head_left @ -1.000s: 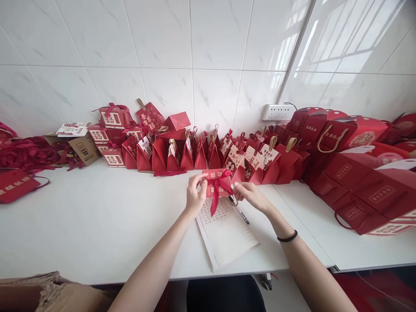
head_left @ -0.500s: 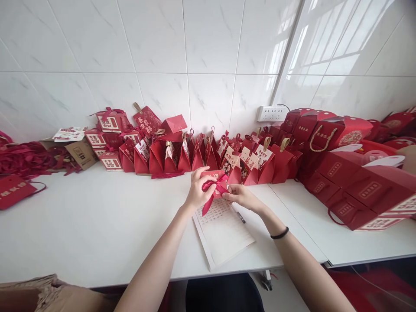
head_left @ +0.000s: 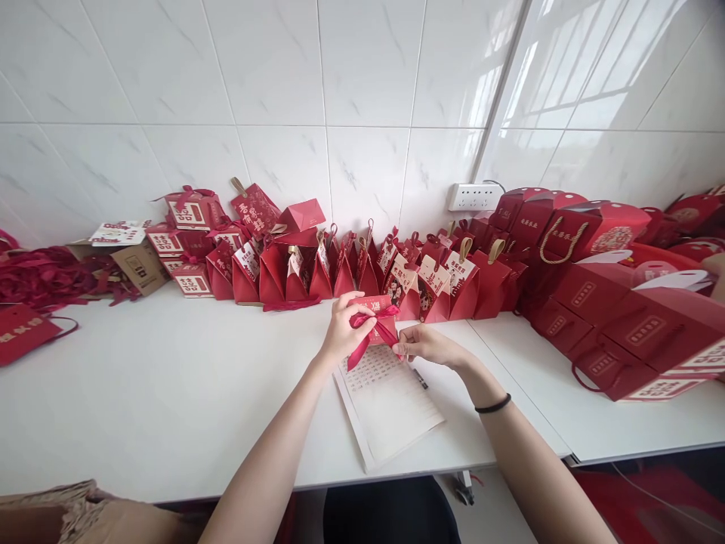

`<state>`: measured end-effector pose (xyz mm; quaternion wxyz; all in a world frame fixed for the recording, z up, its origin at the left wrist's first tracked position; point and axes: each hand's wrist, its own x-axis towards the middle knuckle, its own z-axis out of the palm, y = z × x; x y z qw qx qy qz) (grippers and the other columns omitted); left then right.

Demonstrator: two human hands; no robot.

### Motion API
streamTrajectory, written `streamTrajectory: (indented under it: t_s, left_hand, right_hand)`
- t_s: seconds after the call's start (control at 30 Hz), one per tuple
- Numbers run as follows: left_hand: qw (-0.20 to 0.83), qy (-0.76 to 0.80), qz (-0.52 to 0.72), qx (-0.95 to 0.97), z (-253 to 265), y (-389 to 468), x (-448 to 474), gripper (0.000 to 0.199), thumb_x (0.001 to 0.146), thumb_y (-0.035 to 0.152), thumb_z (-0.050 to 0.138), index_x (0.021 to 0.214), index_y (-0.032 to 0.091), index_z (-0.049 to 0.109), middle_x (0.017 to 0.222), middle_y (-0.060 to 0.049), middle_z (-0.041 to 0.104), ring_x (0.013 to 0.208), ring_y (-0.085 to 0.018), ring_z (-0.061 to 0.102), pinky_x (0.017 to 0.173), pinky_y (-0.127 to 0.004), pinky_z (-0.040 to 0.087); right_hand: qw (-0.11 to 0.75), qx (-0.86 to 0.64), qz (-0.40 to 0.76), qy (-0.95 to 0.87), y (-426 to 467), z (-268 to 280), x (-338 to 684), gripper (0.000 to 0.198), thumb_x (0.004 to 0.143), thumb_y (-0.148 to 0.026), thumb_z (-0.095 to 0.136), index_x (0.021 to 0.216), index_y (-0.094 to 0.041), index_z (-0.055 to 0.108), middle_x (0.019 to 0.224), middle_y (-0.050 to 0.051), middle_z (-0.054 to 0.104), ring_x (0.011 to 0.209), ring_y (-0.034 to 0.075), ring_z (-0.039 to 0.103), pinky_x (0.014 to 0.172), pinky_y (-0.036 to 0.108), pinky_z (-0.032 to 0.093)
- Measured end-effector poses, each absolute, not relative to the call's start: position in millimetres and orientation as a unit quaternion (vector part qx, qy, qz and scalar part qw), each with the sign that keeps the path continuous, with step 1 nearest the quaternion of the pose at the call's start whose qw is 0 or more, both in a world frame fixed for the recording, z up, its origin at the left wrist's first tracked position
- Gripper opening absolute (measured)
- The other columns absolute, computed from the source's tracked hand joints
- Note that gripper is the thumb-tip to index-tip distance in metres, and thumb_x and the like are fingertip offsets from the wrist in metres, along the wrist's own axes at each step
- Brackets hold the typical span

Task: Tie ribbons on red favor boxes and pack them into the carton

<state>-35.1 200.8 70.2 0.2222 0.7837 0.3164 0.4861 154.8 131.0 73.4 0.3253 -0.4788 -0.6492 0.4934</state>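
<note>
A small red gift box (head_left: 376,304) with pale lettering is between my hands, above the top end of a notebook (head_left: 390,419). Across its front lies a dark red ribbon (head_left: 359,352) formed into a bow, with tails hanging down. My left hand (head_left: 343,331) is closed, pinching the bow near its middle with thumb and fingers at the box's left side. Between thumb and fingertips of my right hand (head_left: 422,344) is one ribbon tail, drawn down to the right. The right hand's other fingers are curled. A dark pen (head_left: 420,378) rests at the notebook's right edge.
Behind stands a row of red gift boxes (head_left: 274,273). Larger red boxes (head_left: 612,332) are stacked right, below a white power strip (head_left: 474,197). Loose ribbons (head_left: 48,278) and a small cardboard box (head_left: 139,268) lie left. An open brown carton (head_left: 84,514) is at lower left.
My right hand has moved slightly down and right, drawing the ribbon tail out straighter. My left hand keeps its pinch on the bow with little movement.
</note>
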Motion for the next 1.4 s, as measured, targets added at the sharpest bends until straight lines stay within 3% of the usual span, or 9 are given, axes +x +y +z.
streamTrajectory:
  t_s: [0.4, 0.5, 0.6, 0.7, 0.77, 0.87, 1.0, 1.1, 1.4]
  left_hand:
    - [0.246, 0.316, 0.482, 0.779, 70, 201, -35, 0.002, 0.073, 0.021, 0.064, 0.071, 0.022, 0.066, 0.116, -0.005, 0.054, 0.116, -0.025, 0.046, 0.103, -0.046, 0.034]
    - [0.246, 0.317, 0.487, 0.775, 71, 201, -35, 0.002, 0.072, 0.02, 0.065, 0.071, 0.022, 0.065, 0.115, -0.006, 0.054, 0.115, -0.025, 0.046, 0.102, -0.045, 0.035]
    - [0.235, 0.318, 0.489, 0.777, 70, 200, -34, 0.003, 0.072, 0.019, 0.065, 0.071, 0.021, 0.064, 0.115, -0.006, 0.054, 0.114, -0.025, 0.047, 0.102, -0.045, 0.035]
    - [0.226, 0.32, 0.487, 0.78, 70, 199, -34, 0.004, 0.072, 0.018, 0.065, 0.07, 0.021, 0.064, 0.113, -0.006, 0.053, 0.112, -0.024, 0.048, 0.101, -0.044, 0.036]
    - [0.223, 0.322, 0.487, 0.78, 69, 198, -33, 0.004, 0.072, 0.017, 0.065, 0.071, 0.021, 0.063, 0.113, -0.006, 0.052, 0.112, -0.024, 0.048, 0.1, -0.043, 0.036]
    - [0.217, 0.318, 0.492, 0.781, 68, 198, -32, 0.005, 0.072, 0.016, 0.065, 0.071, 0.021, 0.063, 0.111, -0.005, 0.052, 0.112, -0.024, 0.047, 0.099, -0.042, 0.037]
    - [0.215, 0.321, 0.491, 0.781, 68, 198, -31, 0.008, 0.071, 0.014, 0.065, 0.069, 0.021, 0.062, 0.11, -0.005, 0.052, 0.112, -0.024, 0.048, 0.099, -0.042, 0.037]
    - [0.217, 0.325, 0.485, 0.782, 69, 197, -32, 0.008, 0.071, 0.013, 0.064, 0.07, 0.02, 0.062, 0.11, -0.005, 0.052, 0.112, -0.024, 0.047, 0.1, -0.042, 0.036]
    - [0.215, 0.334, 0.475, 0.785, 72, 195, -32, 0.007, 0.073, 0.013, 0.064, 0.072, 0.02, 0.063, 0.112, -0.005, 0.051, 0.114, -0.022, 0.046, 0.101, -0.039, 0.036]
  right_hand:
    - [0.27, -0.486, 0.512, -0.655, 124, 86, 160, 0.044, 0.066, -0.057, 0.07, 0.062, -0.015, 0.058, 0.062, 0.001, 0.06, 0.057, 0.012, 0.054, 0.055, 0.024, 0.042]
    - [0.263, -0.502, 0.495, -0.659, 122, 89, 163, 0.048, 0.065, -0.061, 0.07, 0.06, -0.015, 0.056, 0.058, 0.001, 0.059, 0.05, 0.01, 0.05, 0.048, 0.022, 0.039]
    - [0.165, -0.46, 0.554, -0.674, 116, 91, 158, 0.058, 0.066, -0.072, 0.061, 0.07, -0.014, 0.059, 0.056, 0.002, 0.06, 0.038, 0.008, 0.046, 0.036, 0.019, 0.031]
    - [0.029, -0.366, 0.641, -0.674, 109, 84, 134, 0.07, 0.069, -0.078, 0.052, 0.094, -0.013, 0.059, 0.062, 0.002, 0.062, 0.036, 0.009, 0.05, 0.03, 0.017, 0.032]
    - [0.064, -0.362, 0.652, -0.663, 108, 75, 112, 0.07, 0.069, -0.078, 0.051, 0.099, -0.014, 0.054, 0.066, 0.001, 0.062, 0.038, 0.01, 0.053, 0.029, 0.017, 0.036]
    - [0.214, -0.416, 0.642, -0.607, 111, 63, 83, 0.06, 0.079, -0.073, 0.045, 0.093, -0.014, 0.052, 0.062, 0.0, 0.059, 0.037, 0.011, 0.053, 0.026, 0.017, 0.037]
    - [0.316, -0.478, 0.649, -0.501, 119, 55, 66, 0.043, 0.096, -0.042, 0.032, 0.07, -0.014, 0.052, 0.049, -0.001, 0.053, 0.031, 0.009, 0.048, 0.023, 0.016, 0.033]
    - [0.334, -0.471, 0.646, -0.499, 121, 54, 64, 0.035, 0.094, -0.03, 0.034, 0.066, -0.015, 0.05, 0.046, -0.004, 0.05, 0.029, 0.008, 0.045, 0.023, 0.014, 0.032]
    - [0.308, -0.431, 0.658, -0.534, 120, 56, 66, 0.034, 0.092, -0.04, 0.039, 0.07, -0.016, 0.048, 0.045, -0.005, 0.05, 0.029, 0.008, 0.046, 0.022, 0.013, 0.03]
